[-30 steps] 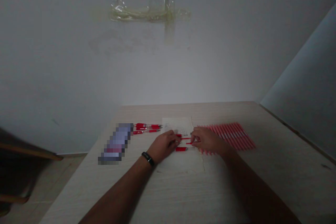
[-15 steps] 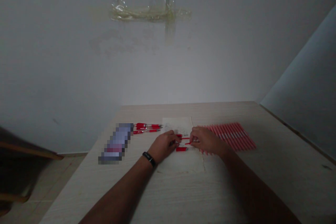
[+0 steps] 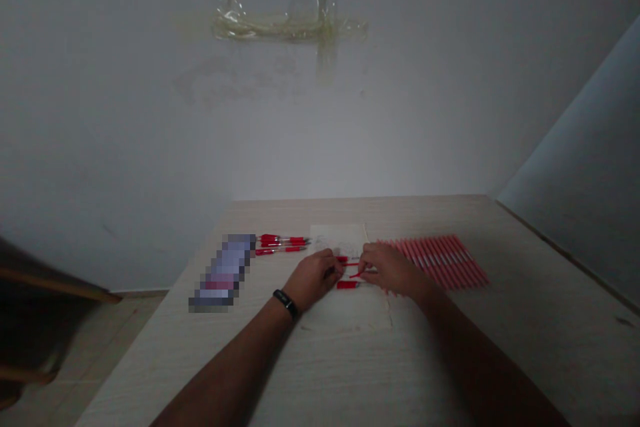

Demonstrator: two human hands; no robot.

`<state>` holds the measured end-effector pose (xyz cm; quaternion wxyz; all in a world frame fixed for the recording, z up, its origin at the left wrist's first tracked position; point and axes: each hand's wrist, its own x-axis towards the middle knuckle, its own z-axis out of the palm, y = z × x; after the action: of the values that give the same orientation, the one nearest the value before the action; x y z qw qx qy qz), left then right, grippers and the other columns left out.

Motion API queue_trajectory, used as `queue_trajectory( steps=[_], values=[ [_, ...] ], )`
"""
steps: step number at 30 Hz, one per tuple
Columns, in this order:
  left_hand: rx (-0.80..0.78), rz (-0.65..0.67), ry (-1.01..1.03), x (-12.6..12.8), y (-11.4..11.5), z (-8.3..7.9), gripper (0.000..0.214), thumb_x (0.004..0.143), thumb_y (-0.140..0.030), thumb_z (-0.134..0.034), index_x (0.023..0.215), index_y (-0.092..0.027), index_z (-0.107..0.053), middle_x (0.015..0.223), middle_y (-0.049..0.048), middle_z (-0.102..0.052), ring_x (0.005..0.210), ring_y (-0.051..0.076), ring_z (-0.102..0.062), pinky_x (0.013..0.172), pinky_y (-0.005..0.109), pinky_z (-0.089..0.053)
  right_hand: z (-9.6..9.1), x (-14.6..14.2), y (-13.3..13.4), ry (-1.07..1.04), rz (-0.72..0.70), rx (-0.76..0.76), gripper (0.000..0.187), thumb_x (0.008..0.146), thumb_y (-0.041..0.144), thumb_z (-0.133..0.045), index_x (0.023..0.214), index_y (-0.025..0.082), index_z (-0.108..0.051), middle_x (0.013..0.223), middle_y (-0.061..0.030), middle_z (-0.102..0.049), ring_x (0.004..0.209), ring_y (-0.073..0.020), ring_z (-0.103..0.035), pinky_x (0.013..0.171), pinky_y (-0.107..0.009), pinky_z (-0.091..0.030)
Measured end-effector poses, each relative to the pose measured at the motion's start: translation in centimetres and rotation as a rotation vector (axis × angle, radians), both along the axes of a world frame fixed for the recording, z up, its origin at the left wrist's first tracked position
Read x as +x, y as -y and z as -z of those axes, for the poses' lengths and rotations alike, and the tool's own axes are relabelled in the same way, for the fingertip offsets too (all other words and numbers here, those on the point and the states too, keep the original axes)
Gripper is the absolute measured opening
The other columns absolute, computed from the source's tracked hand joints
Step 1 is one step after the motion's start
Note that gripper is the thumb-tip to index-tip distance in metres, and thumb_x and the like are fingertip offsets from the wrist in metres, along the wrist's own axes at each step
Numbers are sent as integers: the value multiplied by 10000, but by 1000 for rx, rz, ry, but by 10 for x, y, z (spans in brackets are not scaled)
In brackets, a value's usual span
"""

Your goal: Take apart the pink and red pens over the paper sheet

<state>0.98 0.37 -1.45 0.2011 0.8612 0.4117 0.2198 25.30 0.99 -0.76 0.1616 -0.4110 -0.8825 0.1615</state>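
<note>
The right hand (image 3: pixel 391 271) is clenching, its fingers pinching a thin red refill (image 3: pixel 356 274) that is sticking out leftward from the grip, its far end reaching toward the left hand (image 3: pixel 313 277). The left hand is curling its fingers (image 3: pixel 334 269) just beside that refill, but whatever they may be grasping is hidden, so I cannot tell if the hand is holding anything. A black wristband (image 3: pixel 287 303) is circling the left wrist. Just below the grip, a short red piece (image 3: pixel 347 285) is lying on the table (image 3: pixel 530 293), and another red piece (image 3: pixel 341 259) is showing just above it, partly behind the fingers. A sheet of paper (image 3: pixel 337 239) is lying beyond the hands, and both hands are resting over its area. To the right of the right hand, a row of red-and-white pens (image 3: pixel 437 261) is lying side by side, with the hand touching its near end. Left of the grip, three red pens (image 3: pixel 281 244) are lying beside a blurred packet (image 3: pixel 221 271)
</note>
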Motion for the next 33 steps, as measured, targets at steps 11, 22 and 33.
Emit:
queue_trajectory(
  steps=[11,22,33],
  values=[
    [-18,-94,79,3,2,-3,93,888,-229,-574,868,-191,-657,866,36,-659,775,163,-596,688,255,-430,-12,-9,6,-98,55,10,31,881,206,-672,884,178,-656,870,-28,-662,821,-162,-612,744,-266,-423],
    [-10,-119,159,4,4,-6,139,941,-279,-546,895,-182,-635,857,42,-652,763,165,-577,686,268,-414,-6,-22,9,-308,98,-111,39,914,183,-611,948,185,-631,834,-7,-660,769,-140,-606,684,-236,-429],
    [-21,-104,157,5,5,-7,112,927,-266,-572,916,-184,-648,852,35,-656,760,161,-580,678,261,-417,-2,-20,5,-291,53,-61,75,908,237,-667,942,185,-710,892,-37,-698,809,-152,-631,732,-254,-450]
  ],
)
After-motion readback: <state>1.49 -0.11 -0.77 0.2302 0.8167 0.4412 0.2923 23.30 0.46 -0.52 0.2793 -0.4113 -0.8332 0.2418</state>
